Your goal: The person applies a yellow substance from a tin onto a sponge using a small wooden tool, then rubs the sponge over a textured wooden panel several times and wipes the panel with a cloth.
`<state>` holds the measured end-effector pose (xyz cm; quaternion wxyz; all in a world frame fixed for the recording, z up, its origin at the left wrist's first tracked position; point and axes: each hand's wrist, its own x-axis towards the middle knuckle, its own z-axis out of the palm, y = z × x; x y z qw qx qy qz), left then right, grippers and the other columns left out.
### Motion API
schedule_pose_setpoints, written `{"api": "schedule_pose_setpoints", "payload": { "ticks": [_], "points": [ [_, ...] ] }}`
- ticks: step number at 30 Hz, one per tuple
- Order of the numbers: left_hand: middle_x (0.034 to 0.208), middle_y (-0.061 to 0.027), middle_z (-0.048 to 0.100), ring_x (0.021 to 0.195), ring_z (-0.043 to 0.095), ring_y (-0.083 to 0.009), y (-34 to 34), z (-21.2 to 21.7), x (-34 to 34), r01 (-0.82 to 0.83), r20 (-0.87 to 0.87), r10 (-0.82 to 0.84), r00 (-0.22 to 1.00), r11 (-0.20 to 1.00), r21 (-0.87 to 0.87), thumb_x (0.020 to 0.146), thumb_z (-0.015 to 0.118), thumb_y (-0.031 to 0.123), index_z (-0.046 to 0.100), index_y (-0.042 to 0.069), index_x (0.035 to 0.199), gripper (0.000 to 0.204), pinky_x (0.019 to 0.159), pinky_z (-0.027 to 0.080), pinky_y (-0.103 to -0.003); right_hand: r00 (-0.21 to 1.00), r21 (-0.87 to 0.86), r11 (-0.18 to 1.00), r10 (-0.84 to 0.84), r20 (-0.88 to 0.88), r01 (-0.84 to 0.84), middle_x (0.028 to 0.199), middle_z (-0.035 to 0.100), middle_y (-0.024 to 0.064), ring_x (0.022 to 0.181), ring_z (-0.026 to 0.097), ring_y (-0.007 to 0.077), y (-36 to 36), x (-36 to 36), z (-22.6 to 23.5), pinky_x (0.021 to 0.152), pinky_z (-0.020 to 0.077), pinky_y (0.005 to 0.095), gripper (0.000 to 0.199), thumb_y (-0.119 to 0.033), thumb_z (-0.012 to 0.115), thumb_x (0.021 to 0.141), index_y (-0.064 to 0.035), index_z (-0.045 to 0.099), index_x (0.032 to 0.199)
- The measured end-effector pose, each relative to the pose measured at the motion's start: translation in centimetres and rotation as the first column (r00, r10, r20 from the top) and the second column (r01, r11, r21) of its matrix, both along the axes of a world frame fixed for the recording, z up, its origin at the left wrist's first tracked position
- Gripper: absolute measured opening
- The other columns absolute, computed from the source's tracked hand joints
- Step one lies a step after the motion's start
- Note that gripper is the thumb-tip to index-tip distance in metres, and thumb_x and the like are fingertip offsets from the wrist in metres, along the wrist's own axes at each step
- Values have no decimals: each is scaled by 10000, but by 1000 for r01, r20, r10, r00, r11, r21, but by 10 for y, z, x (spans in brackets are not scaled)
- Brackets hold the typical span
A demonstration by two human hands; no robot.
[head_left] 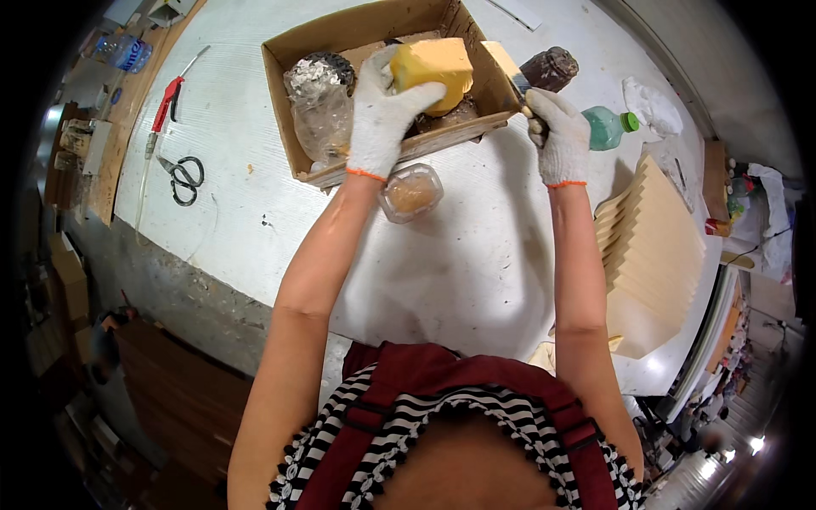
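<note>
Both my hands wear white knit gloves. My left hand (pixel 379 115) reaches into an open cardboard box (pixel 285 64) and grips a yellow sponge block (pixel 433 68). My right hand (pixel 557 132) is closed on the handle of a brush (pixel 508 70) whose pale bristles rest against the box's right wall. Inside the box lie a clear plastic bottle (pixel 323 119) and a crumpled silvery lump (pixel 313 76).
A small clear tub (pixel 412 194) with brownish contents sits in front of the box. A green bottle (pixel 608 126), a dark brown jar (pixel 552 68) and a fanned stack of pale wooden sheets (pixel 654 246) lie right. Scissors (pixel 182 177) and a red-handled tool (pixel 167 100) lie left.
</note>
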<state>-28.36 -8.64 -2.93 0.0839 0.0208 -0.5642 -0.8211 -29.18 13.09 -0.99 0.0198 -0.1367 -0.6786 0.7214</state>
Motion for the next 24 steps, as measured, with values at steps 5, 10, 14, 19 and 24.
{"api": "schedule_pose_setpoints", "payload": {
  "ticks": [5,10,14,19,24],
  "points": [
    [1224,-126,565,1169,518,-221,-33,20,6,115,-31,-111,993,969,217,838,678,201,467,-55,1294,564,1028,407,-335,928,605,796,238,-286,-18,774,682,82,656,606,170,11,-15,6,607,469,298,262,-222,647,837,-22,720,990],
    [1224,-128,567,1099,572,-199,-48,17,16,89,-4,-109,994,781,618,980,555,201,486,-47,1281,396,949,484,-287,815,968,231,538,-214,102,857,687,125,801,657,266,-37,-45,12,739,516,326,212,-203,592,857,-38,712,915],
    [1209,-123,573,1039,606,-209,-49,9,21,77,61,-153,986,758,648,999,527,219,490,-33,1268,370,917,520,-309,810,966,-250,554,195,-62,922,700,158,861,676,342,-64,-75,1,735,551,408,187,-140,565,832,-43,722,861],
    [1053,-145,639,889,657,-220,-49,3,32,108,77,-152,985,908,405,999,501,131,504,-16,1217,263,783,591,-340,764,931,-314,549,338,-187,884,704,179,832,696,343,-80,-82,-1,700,561,430,189,-132,591,796,-31,730,875],
    [982,-116,679,930,660,-242,-51,11,37,56,-7,-73,997,818,-573,927,593,121,560,-7,1154,263,816,555,-344,813,924,-192,439,383,-331,923,696,144,872,658,354,-62,-88,6,769,525,414,284,-252,530,806,-111,733,947]
  ]
}}
